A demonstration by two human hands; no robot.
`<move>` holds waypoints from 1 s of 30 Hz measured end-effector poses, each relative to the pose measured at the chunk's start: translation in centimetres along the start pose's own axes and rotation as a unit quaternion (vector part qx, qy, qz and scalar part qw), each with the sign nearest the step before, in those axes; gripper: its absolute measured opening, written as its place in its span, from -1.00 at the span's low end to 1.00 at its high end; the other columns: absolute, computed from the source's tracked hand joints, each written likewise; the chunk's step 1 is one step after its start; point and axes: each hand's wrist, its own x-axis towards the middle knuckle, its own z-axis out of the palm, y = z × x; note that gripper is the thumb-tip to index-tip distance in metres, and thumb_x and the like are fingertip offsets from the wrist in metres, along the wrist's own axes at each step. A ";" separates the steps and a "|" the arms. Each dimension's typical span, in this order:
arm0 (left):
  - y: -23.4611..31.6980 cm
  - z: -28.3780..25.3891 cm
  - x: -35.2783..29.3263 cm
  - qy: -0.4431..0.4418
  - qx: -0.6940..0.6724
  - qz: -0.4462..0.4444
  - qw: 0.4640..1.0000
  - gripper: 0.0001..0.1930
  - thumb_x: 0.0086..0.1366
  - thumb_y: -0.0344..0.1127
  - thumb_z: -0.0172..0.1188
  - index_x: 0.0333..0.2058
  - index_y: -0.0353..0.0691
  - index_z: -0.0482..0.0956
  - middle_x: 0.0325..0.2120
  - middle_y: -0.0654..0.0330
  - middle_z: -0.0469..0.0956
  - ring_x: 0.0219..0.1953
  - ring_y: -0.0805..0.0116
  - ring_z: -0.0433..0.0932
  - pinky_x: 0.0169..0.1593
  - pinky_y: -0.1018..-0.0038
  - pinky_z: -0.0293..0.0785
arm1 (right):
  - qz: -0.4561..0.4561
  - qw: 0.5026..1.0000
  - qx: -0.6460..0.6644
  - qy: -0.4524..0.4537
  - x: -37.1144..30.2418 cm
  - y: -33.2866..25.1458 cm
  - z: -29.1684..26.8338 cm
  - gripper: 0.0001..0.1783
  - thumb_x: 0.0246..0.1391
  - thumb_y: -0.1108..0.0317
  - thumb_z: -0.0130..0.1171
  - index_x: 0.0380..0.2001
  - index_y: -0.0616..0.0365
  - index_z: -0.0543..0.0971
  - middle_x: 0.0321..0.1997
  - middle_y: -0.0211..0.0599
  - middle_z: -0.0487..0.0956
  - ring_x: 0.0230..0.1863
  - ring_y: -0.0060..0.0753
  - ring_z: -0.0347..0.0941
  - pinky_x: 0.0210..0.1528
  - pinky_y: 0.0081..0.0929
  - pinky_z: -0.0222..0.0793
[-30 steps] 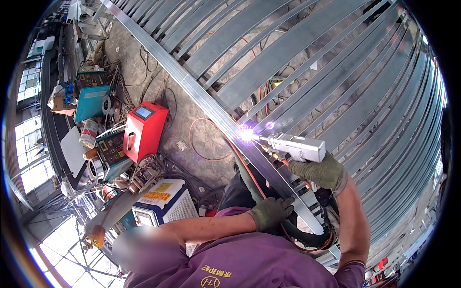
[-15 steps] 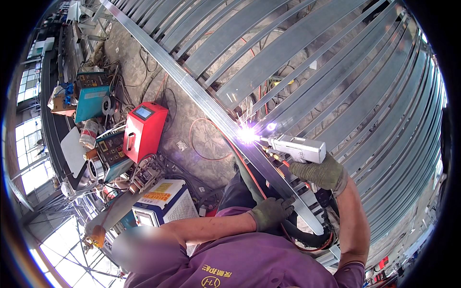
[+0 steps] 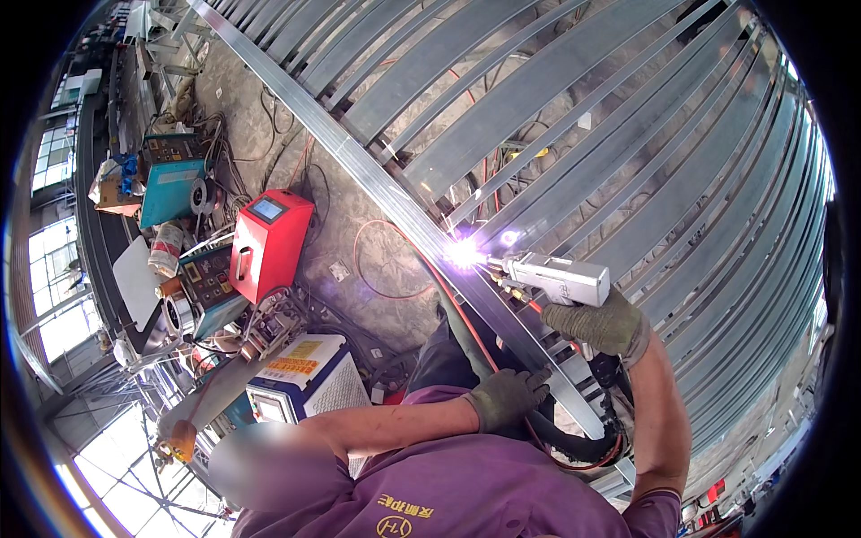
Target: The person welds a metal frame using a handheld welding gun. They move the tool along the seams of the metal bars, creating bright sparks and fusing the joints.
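Observation:
My right hand (image 3: 599, 325), in a grey-green work glove, is closed round the grip of a silver handheld welding gun (image 3: 560, 276). The gun's nozzle points left at a bright white-violet weld spot (image 3: 464, 252), where glare hides the joint itself. This spot lies on a long grey metal beam (image 3: 345, 148), at the end of one of the flat metal slats (image 3: 574, 202) that meet it. My left hand (image 3: 508, 399), gloved alike, lies with fingers stretched out toward the beam's near end, its fingertips at the edge. A dark hose runs beside and beneath that hand.
At left stand a red machine with a screen (image 3: 272, 244), a white-and-blue cabinet (image 3: 309, 378) and teal wire-feed units (image 3: 170, 179). An orange hose (image 3: 359, 255) and several cables lie on the concrete floor. More slats fill the right side.
The spray of sparks above the weld spot has shrunk. Both hands and the welding gun stay almost where they were.

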 end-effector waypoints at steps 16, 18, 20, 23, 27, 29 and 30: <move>0.3 0.4 0.3 -0.010 0.010 -0.001 1.000 -0.47 0.38 -0.21 0.12 0.30 -0.22 0.49 0.46 -0.04 0.30 0.14 0.15 0.61 0.04 0.25 0.61 | -0.033 0.999 0.031 0.008 -0.3 1.0 0.2 -0.30 0.09 0.22 0.60 0.26 0.15 0.58 -0.04 -0.28 0.72 -0.12 -0.55 0.60 -0.10 -0.50 0.61; 0.3 0.5 0.3 -0.011 0.009 0.001 1.000 -0.47 0.39 -0.22 0.12 0.30 -0.22 0.49 0.47 -0.04 0.29 0.15 0.14 0.61 0.04 0.24 0.62 | -0.063 0.997 0.045 0.012 -0.2 1.0 0.4 -0.36 0.08 0.27 0.59 0.21 0.18 0.60 -0.26 -0.35 0.68 -0.37 -0.62 0.53 -0.37 -0.53 0.51; 0.4 0.0 0.3 -0.018 0.004 -0.003 1.000 -0.46 0.39 -0.22 0.12 0.31 -0.23 0.48 0.47 -0.04 0.29 0.15 0.13 0.61 0.04 0.24 0.62 | -0.085 0.995 0.054 0.011 -0.1 1.1 0.4 -0.39 0.08 0.31 0.58 0.18 0.20 0.62 -0.40 -0.40 0.66 -0.54 -0.67 0.48 -0.54 -0.54 0.44; 0.5 -0.1 0.3 -0.023 0.000 -0.001 1.000 -0.45 0.38 -0.22 0.13 0.31 -0.24 0.47 0.47 -0.05 0.29 0.16 0.12 0.60 0.05 0.24 0.62 | -0.090 0.994 0.063 0.011 0.0 1.7 0.3 -0.39 0.07 0.30 0.59 0.18 0.18 0.63 -0.39 -0.40 0.67 -0.53 -0.67 0.48 -0.53 -0.54 0.44; 0.5 0.0 0.3 -0.024 -0.006 -0.001 1.000 -0.43 0.37 -0.21 0.16 0.32 -0.26 0.47 0.47 -0.05 0.29 0.18 0.12 0.59 0.06 0.24 0.62 | -0.074 0.993 0.088 0.008 -0.1 1.7 0.4 -0.39 0.07 0.26 0.60 0.18 0.17 0.63 -0.38 -0.40 0.67 -0.52 -0.67 0.47 -0.52 -0.54 0.44; 0.6 -0.2 0.3 -0.029 -0.007 -0.003 1.000 -0.42 0.36 -0.20 0.17 0.32 -0.26 0.47 0.47 -0.05 0.29 0.19 0.12 0.59 0.06 0.24 0.61 | -0.077 0.994 0.079 0.008 -0.2 1.6 0.4 -0.38 0.08 0.25 0.60 0.18 0.17 0.63 -0.38 -0.41 0.67 -0.52 -0.67 0.48 -0.52 -0.54 0.44; 0.6 -0.2 0.3 -0.032 -0.007 -0.003 0.999 -0.42 0.36 -0.20 0.17 0.32 -0.26 0.47 0.47 -0.05 0.29 0.19 0.12 0.59 0.07 0.24 0.61 | -0.089 0.994 0.067 0.011 -0.1 1.9 0.4 -0.38 0.08 0.24 0.60 0.18 0.17 0.63 -0.38 -0.41 0.68 -0.52 -0.67 0.48 -0.52 -0.54 0.44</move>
